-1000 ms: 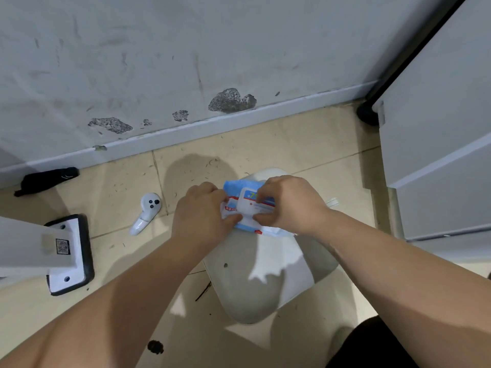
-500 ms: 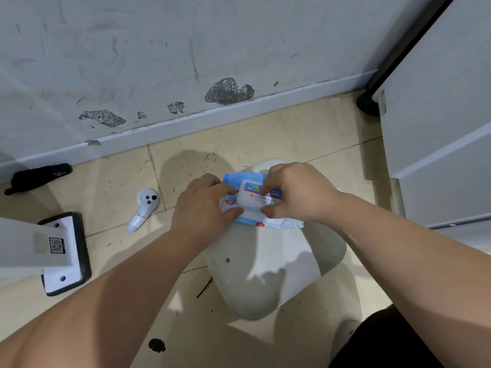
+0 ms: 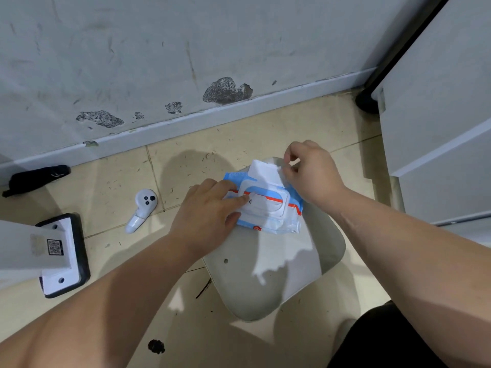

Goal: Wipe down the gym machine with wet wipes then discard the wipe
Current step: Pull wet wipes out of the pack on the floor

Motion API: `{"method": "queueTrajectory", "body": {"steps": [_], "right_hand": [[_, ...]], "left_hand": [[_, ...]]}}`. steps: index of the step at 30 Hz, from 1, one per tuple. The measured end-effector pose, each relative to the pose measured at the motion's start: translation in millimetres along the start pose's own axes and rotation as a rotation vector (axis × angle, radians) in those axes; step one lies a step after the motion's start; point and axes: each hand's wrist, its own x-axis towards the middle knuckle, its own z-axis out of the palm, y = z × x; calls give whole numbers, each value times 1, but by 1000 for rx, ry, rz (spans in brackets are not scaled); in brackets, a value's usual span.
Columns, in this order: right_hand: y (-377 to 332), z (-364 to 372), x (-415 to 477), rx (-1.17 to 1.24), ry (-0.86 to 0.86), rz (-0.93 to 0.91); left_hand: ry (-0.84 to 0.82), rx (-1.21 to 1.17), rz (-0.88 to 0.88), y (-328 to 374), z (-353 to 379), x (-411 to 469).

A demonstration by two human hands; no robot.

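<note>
Looking down through the head camera, the wet wipes pack (image 3: 268,205), blue and white with a red stripe, lies on the far end of a grey padded seat (image 3: 273,274), which serves as the landmark here. The pack's white flip lid (image 3: 263,173) stands open, tilted up toward the wall. The left hand (image 3: 210,216) lies flat on the near-left part of the pack, its fingers (image 3: 236,200) spread loose and pressing down on the dispenser frame rather than gripping anything. The right hand (image 3: 310,171) is at the far-right corner of the pack, its thumb and forefinger pinched together at the lid's right edge; whether they hold the lid itself or a small white tab cannot be told. Left of the seat, a white handheld controller (image 3: 142,209) lies on the beige tiled floor (image 3: 114,187). Further left stands a white machine foot plate (image 3: 62,254) on a black pad, with a QR sticker on the post above it. A black object (image 3: 34,179) lies beyond it by the skirting board. A scuffed grey wall (image 3: 186,49) with patches of missing paint runs behind the seat, and a white cabinet (image 3: 438,115) stands to the seat's right.
</note>
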Motion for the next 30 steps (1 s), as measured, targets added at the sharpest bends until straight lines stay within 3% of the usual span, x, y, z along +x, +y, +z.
{"method": "queueTrajectory", "body": {"steps": [8,11,19,30], "right_hand": [[-12,-10,-3,-111,-250,-330],[-19,-1,-9,-138,-328,-363],[-22,16,-16,-162,-253,-378],[-27,28,-22,-381,-209,-418]], "left_hand": [[1,2,26,3,2,3],[-1,-4,17,2,4,4],[-18,-30,1,-1,1,3],[-17,-66,-26,-1,1,5]]}}
